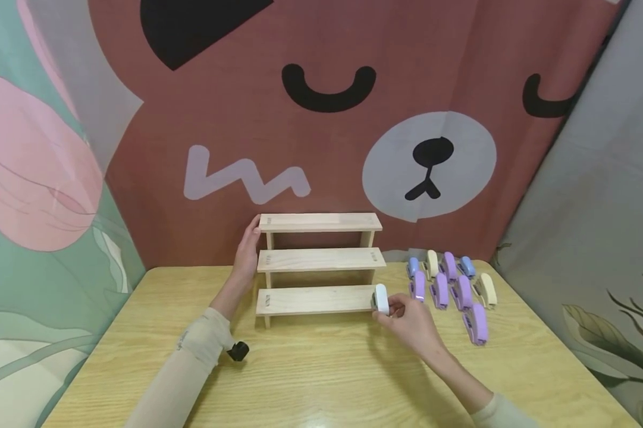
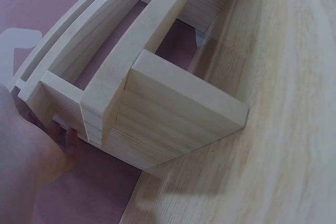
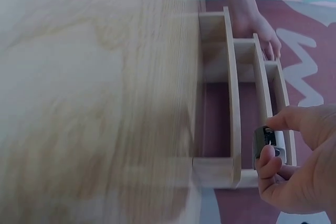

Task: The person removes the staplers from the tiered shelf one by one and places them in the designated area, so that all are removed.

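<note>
A three-tier wooden display rack (image 1: pixel 321 260) stands on the table. My left hand (image 1: pixel 245 255) holds its left side near the top tier; in the left wrist view that hand (image 2: pixel 26 156) has its fingers around the end of the upper boards. Between the thumb and fingers of my right hand (image 1: pixel 414 324) is a small white stapler (image 1: pixel 380 299), upright at the right end of the lowest tier. The right wrist view shows the stapler's (image 3: pixel 269 142) dark metal underside between thumb and fingertips, close over the lowest board.
Right of the rack stand several purple staplers (image 1: pixel 478 324), two cream staplers (image 1: pixel 487 290) and two blue staplers (image 1: pixel 467 266), grouped on the wooden table (image 1: pixel 310 374). A printed bear curtain (image 1: pixel 321 148) hangs right behind the rack. A black wrist device (image 1: pixel 239 351) sits by my left cuff.
</note>
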The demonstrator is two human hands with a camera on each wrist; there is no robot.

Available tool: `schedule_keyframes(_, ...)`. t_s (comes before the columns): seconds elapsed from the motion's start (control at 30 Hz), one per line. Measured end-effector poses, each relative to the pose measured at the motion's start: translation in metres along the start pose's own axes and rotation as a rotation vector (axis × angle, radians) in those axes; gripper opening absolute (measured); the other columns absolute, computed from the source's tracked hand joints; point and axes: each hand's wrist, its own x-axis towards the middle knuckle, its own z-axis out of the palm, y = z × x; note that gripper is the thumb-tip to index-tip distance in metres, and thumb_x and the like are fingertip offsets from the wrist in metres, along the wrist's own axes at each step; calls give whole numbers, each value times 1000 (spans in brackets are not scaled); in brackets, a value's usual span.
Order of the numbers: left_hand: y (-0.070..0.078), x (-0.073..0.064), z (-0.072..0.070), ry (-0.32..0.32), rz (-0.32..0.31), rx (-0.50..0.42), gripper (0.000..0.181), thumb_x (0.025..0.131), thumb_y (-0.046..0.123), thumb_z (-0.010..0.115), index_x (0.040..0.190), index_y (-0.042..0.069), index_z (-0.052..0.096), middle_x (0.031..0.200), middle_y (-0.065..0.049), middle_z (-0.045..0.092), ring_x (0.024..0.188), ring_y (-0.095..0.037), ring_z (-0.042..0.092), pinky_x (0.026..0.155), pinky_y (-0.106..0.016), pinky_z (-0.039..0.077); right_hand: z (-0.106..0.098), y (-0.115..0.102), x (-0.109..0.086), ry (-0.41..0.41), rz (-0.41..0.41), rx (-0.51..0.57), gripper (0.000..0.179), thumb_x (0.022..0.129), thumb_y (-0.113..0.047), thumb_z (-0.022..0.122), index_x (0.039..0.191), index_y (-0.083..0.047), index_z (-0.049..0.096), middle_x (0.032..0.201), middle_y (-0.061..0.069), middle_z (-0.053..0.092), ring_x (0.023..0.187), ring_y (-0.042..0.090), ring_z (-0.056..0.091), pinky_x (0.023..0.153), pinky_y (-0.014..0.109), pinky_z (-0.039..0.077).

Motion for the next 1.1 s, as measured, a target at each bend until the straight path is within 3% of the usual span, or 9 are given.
schedule_keyframes(0.33, -1, -2, -1, -5, 1, -16, 54, 110, 49, 37, 161, 34, 32, 163, 10, 29, 151, -18, 14, 119, -50, 9, -18, 25, -5, 13, 43, -45, 35, 82, -17, 85, 103, 6, 69, 82, 5, 64, 75, 18, 60, 68, 32, 52)
schedule_keyframes(0.73, -1, 2, 1, -17, 6, -35, 53, 110, 49, 37, 161, 36, 32, 163, 11, 29, 150, -16, 13, 120, -49, 8, -41, 59, -12, 17, 98, -67, 33, 85, -18, 84, 100, 6, 69, 81, 6, 66, 73, 19, 61, 62, 27, 51)
schedule_keyframes(1.1, 1, 2, 1, -27, 28, -23, 53, 110, 49, 36, 161, 37, 31, 162, 12, 28, 150, -15, 14, 120, -51, 8, -60, 85, -16, -30, 108, -98, 32, 88, -12, 79, 105, 12, 67, 86, 11, 67, 76, 22, 62, 64, 31, 53)
